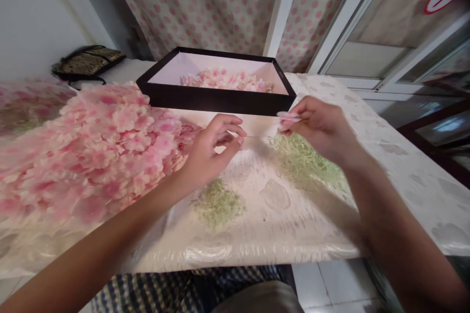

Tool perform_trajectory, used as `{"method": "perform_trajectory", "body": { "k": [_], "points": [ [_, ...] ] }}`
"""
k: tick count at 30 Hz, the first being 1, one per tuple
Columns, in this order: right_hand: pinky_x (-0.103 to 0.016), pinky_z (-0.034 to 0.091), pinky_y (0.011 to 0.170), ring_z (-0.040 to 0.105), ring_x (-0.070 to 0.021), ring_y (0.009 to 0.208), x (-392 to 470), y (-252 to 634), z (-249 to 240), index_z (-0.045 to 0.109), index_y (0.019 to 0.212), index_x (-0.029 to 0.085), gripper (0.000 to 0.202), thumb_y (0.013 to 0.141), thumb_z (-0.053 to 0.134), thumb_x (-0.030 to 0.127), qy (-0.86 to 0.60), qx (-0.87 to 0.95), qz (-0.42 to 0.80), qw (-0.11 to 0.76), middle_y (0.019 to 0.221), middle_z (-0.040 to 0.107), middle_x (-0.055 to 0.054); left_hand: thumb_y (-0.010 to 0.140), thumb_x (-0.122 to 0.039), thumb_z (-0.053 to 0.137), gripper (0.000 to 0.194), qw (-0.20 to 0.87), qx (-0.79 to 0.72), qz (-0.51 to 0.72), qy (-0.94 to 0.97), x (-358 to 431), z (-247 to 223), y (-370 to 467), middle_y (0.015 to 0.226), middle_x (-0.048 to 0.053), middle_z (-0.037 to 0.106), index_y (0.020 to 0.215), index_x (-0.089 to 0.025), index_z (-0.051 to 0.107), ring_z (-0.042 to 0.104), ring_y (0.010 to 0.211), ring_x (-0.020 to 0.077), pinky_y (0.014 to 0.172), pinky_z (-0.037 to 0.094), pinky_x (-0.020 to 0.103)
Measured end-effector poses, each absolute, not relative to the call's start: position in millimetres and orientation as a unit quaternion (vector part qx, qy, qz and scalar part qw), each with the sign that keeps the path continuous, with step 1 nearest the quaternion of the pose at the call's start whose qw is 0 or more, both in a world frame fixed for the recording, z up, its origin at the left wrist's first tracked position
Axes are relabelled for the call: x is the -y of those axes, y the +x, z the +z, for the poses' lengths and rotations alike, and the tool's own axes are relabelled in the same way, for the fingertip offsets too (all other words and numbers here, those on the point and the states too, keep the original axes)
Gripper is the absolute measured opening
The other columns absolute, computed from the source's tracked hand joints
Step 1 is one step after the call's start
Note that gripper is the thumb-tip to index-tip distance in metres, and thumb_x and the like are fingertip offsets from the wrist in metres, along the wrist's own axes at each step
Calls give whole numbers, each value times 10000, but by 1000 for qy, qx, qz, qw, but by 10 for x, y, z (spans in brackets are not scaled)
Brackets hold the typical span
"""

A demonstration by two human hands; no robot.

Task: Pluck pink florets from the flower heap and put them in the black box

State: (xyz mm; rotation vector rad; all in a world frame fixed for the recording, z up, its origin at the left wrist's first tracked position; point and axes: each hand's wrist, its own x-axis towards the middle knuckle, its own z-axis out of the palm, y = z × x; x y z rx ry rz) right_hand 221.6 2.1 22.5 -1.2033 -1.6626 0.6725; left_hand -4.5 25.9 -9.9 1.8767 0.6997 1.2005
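My right hand [317, 124] pinches a pale pink artificial flower petal [289, 116] between thumb and fingers, just in front of the black box's right corner. To the left of it, my left hand [216, 144] hovers over the table with curved fingers. Its thumb and fingertips are close but look apart, and I see nothing clear between them. A large heap of pink artificial flowers [121, 142] lies beside my left hand and forearm. Beyond both hands stands a black open box [216, 100] with a white inside, holding pink flowers [231, 79].
Light green shredded filler lies in a small clump [219, 204] near my left wrist and a larger pile [308, 159] under my right hand. A patterned cloth covers the table [404, 190]. A dark patterned bag [90, 61] sits at the back left, before a dotted curtain [213, 5].
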Motion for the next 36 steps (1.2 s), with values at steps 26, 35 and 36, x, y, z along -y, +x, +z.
{"method": "perform_trajectory", "body": {
  "k": [26,35,36],
  "points": [
    [-350,503,791,657,-213,909,47,2252,298,547,807,210,147,825,637,324,-418,731,412,347,889,686,-35,873,-114,497,162,156,-258,412,860,-264,-115,-73,943,46,663,987,-191,583,636,861,146,749,512,263],
    [-360,515,809,670,-189,883,59,2203,248,515,788,205,156,822,654,267,-358,698,506,360,845,678,-21,841,-140,607,128,189,-169,432,865,-308,-168,-49,1087,85,572,930,-198,678,588,809,120,705,501,265],
    [-353,516,798,670,-188,873,55,2209,250,518,781,201,161,819,657,273,-361,699,503,358,841,676,-24,830,-157,628,82,235,-182,437,849,-300,-155,-39,996,71,607,875,-189,689,591,765,115,651,492,245]
  ]
}}
